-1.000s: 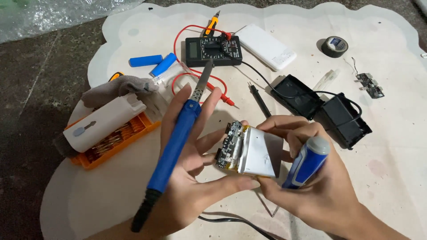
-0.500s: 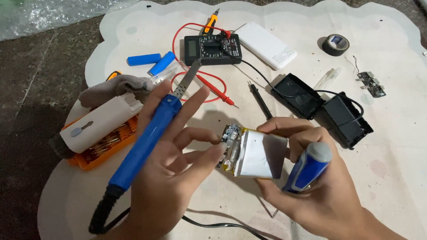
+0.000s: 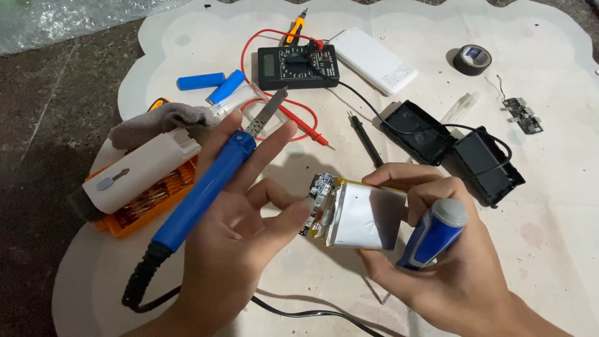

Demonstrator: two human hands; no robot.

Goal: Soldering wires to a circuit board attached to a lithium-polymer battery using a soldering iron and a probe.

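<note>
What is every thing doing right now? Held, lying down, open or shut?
soldering iron: held in left hand
flat battery pack: held in right hand, left fingertip touching
blue tube: held in right hand
black case: open, on mat
multimeter: lying, leads plugged in
tape roll: lying flat

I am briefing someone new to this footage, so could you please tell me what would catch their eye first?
At centre, the left hand holds a blue soldering iron, tip pointing away. Beside it, the right hand grips a silver pouch battery and a blue-handled tool. Beyond them a black multimeter lies on the white mat.
</note>
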